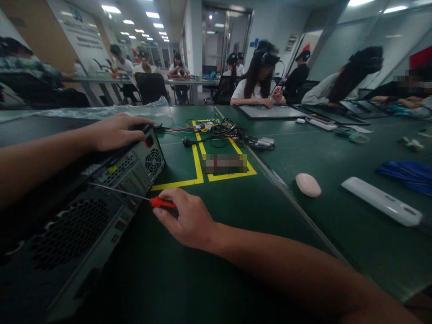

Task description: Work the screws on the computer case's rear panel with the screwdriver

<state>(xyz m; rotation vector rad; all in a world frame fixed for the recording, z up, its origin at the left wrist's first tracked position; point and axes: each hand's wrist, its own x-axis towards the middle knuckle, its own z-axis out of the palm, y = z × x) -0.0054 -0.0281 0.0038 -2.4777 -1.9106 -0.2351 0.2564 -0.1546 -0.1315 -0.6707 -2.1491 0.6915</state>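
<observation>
A black and grey desktop computer case lies at the left, its back panel with vents, slots and ports turned towards me. On its top near the far edge rests my left hand, fingers stretched out and thumb apart. My right hand is closed round the orange-red handle of a screwdriver. The long thin shaft points left, and its tip meets the back panel above the big honeycomb vent. Whether the tip sits in a screw is too small to tell.
Behind the case lies a tangle of cables. A blurred-out block sits within yellow tape. To the right are a pale rounded object, a white elongated device and a blue bundle. Several people work at tables beyond.
</observation>
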